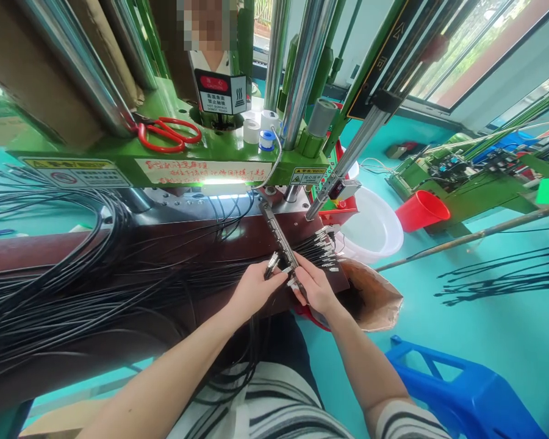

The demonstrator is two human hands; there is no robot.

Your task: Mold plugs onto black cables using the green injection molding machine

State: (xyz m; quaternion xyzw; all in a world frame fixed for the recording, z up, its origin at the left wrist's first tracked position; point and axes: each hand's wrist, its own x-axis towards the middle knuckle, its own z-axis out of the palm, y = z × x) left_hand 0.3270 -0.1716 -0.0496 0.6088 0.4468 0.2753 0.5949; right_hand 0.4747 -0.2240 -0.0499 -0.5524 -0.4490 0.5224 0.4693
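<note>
My right hand (318, 285) is closed around the near end of a long, narrow metal bar (278, 231) with small slots along it. The bar slants away from me toward the metal plate of the green press. Close against it on the left, my left hand (255, 291) pinches black cables with silver connector ends (271, 264). Its thumb reaches to the bar's near end. Small pale parts show under my right fingers, too covered to name. More black cables with silver plugs (322, 250) lie just beyond my right hand.
A big bundle of black cables (73, 305) covers the left of the brown bench. The green press (201, 152) stands ahead, with red scissors (169, 135) and tape rolls on it. At right are an open cardboard box (379, 299), a white tub (370, 225) and a blue stool (471, 390).
</note>
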